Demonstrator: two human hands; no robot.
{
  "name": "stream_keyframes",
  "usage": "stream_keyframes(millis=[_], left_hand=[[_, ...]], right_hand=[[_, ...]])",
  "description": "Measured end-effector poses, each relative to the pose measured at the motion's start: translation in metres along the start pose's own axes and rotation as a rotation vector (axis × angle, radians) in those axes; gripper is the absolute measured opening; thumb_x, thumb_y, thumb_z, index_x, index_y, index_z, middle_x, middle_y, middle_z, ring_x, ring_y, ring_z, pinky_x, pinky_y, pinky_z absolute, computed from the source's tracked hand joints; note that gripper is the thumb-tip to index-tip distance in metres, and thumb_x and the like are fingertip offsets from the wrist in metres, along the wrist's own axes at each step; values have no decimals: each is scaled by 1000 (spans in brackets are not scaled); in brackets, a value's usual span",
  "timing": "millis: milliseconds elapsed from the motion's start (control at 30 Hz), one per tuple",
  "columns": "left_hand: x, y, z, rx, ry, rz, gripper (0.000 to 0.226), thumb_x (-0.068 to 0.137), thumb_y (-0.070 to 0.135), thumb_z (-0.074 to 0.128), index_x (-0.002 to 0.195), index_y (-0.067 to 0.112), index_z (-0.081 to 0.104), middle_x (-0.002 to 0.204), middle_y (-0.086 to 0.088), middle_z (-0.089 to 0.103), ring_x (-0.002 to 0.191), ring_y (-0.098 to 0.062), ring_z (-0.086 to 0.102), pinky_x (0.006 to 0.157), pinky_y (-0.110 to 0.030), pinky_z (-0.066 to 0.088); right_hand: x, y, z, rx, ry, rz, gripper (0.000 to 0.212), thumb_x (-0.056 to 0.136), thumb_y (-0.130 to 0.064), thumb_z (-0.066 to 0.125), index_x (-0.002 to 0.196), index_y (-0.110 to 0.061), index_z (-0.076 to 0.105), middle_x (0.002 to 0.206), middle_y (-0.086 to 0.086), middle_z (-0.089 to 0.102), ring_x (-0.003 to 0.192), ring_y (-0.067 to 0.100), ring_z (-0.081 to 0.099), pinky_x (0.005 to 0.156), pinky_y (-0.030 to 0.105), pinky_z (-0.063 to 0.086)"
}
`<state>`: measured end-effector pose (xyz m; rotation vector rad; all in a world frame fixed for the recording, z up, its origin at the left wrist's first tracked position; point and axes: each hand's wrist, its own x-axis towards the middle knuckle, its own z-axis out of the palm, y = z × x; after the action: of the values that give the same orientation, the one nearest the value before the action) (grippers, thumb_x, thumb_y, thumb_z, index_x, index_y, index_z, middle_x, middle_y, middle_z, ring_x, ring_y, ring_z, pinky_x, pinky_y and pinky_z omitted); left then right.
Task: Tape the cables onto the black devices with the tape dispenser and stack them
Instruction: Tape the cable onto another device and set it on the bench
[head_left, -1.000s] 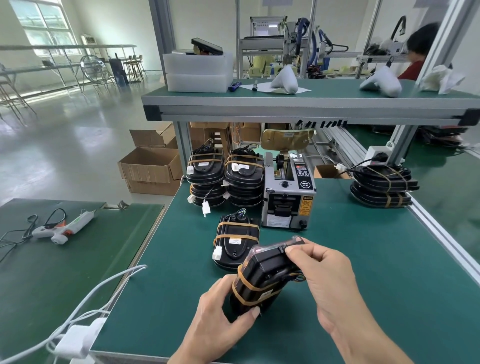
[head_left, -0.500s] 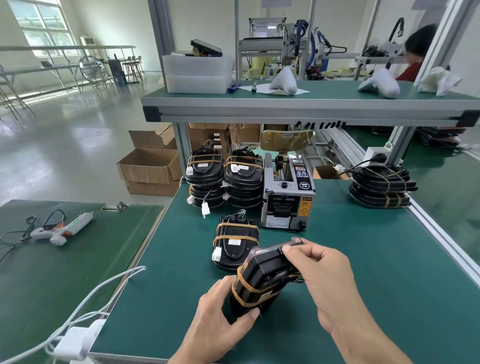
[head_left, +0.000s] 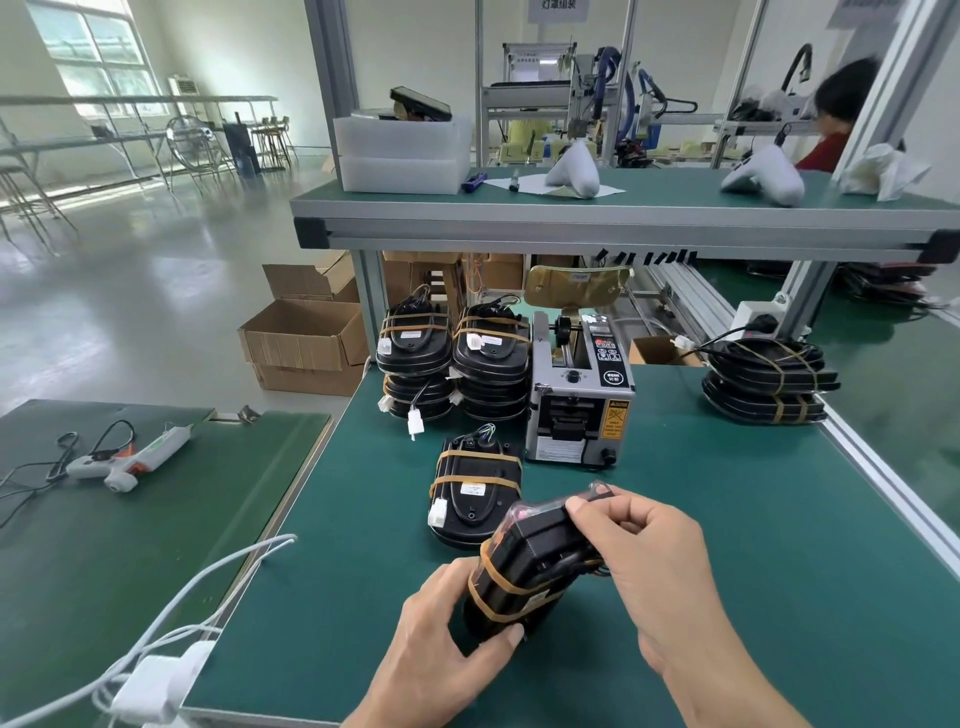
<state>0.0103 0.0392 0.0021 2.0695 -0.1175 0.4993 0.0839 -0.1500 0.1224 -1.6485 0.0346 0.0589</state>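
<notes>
The left hand (head_left: 447, 618) grips the lower end of the black device (head_left: 524, 566), tilted above the table (head_left: 727, 545). The right hand (head_left: 649, 551) fingers pinch its upper end, apparently pressing tape over the cable. Smooth the tape flat, then place the device squarely on the taped device (head_left: 475, 493) beside the tape dispenser (head_left: 579, 395).

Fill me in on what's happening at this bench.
A person is taping cables onto black devices. The left hand grips the lower end of a black device already banded with tan tape, while the right hand pinches its upper end. One taped device lies flat just behind it, in front of the tape dispenser. Finished stacks stand left of the dispenser, and another stack sits to the right.
</notes>
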Motion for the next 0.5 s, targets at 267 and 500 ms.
stream_keyframes(millis=[267, 500], left_hand=[[2, 0, 1, 7, -2, 13, 45, 87, 29, 83, 128, 35, 65, 115, 9, 73, 108, -21, 69, 89, -37, 55], [0, -2, 1, 0, 6, 5, 44, 86, 29, 84, 127, 32, 67, 112, 8, 74, 103, -20, 70, 86, -41, 57]], right_hand=[[3, 13, 2, 96, 27, 2, 13, 86, -19, 81, 84, -30, 74, 90, -5, 76, 84, 13, 69, 76, 34, 58], [1, 13, 7, 213, 19, 42, 13, 89, -13, 76, 98, -22, 72, 93, -2, 76, 84, 10, 69, 75, 29, 56]])
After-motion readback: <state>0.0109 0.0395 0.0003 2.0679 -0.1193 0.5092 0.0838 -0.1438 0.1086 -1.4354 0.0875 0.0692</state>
